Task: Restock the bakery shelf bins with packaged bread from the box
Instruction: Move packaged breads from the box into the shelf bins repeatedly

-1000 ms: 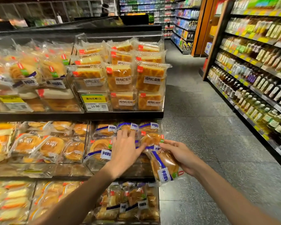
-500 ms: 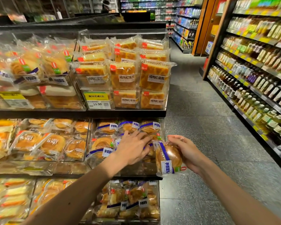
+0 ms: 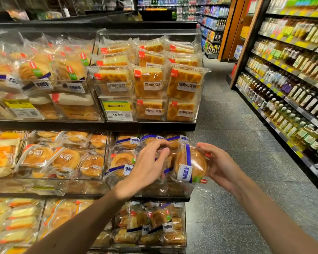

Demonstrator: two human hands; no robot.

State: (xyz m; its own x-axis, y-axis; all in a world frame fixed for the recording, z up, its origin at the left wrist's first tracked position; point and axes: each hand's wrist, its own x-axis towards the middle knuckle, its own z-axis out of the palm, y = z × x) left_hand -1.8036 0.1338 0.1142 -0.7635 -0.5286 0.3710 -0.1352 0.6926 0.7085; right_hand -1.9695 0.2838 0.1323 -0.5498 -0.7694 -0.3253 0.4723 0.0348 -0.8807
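Your right thumb point(image 3: 204, 146) and fingers curl round the right edge of a packaged round bread point(image 3: 189, 164) with a blue band. Your right hand point(image 3: 222, 167) grips it on edge, label facing you, just in front of the right end of the clear bin point(image 3: 154, 191) on the middle shelf. Your left fingers point(image 3: 161, 151) bend over the blue-banded packs point(image 3: 123, 162) lying in that bin. You cannot tell whether they pinch a wrapper. Your left hand point(image 3: 147, 167) sits just left of the held pack, close beside it. On the shelf above, square cake packs point(image 3: 149, 81) stand beside a 19.90 price tag point(image 3: 119, 110). Across the aisle, bottles point(image 3: 292, 107) line the shelves.
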